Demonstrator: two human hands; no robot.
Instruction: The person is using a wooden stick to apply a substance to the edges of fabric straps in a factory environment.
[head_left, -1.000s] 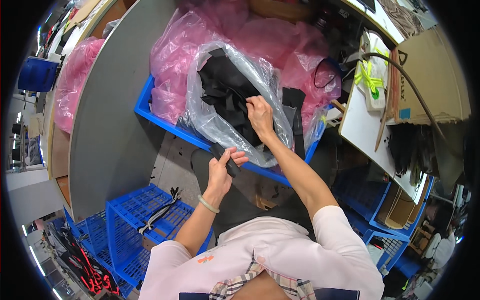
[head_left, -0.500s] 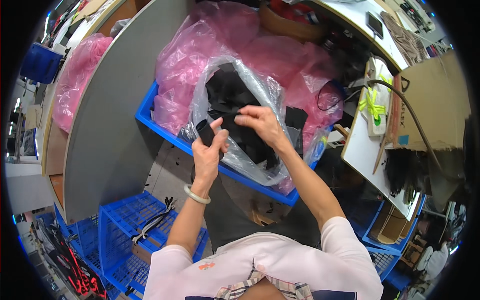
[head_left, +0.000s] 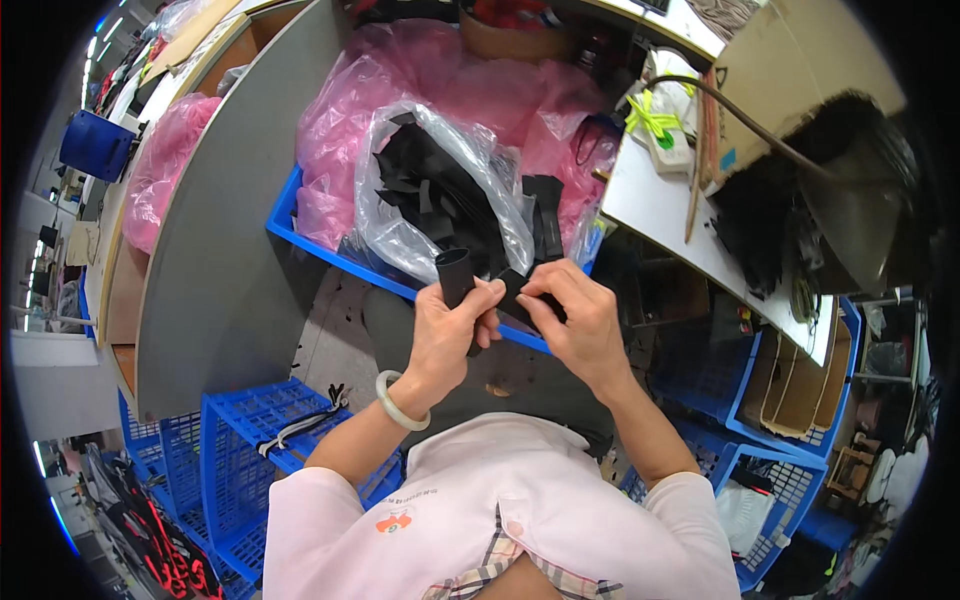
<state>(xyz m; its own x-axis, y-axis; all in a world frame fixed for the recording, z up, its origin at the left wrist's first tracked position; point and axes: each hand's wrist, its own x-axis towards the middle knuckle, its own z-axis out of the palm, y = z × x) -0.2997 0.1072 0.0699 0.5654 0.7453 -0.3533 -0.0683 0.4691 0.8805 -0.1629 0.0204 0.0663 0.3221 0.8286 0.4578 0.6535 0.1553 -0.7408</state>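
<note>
The left grip [head_left: 442,338] is closed around a black, fabric-like rolled tube [head_left: 455,270]; the right grip [head_left: 548,302] pinches a flat black piece [head_left: 513,284], both near the clear plastic bag [head_left: 378,232]. It is better to hold the tube uncrushed and the piece flat.

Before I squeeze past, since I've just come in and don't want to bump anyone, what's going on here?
A person's left hand grips a black roll, while the right hand pinches a flat black piece beside it. Both hands are at the near edge of a blue bin. In the bin lies an open clear bag with loose black pieces inside, and pink plastic is bunched beside and behind the bag.
</note>
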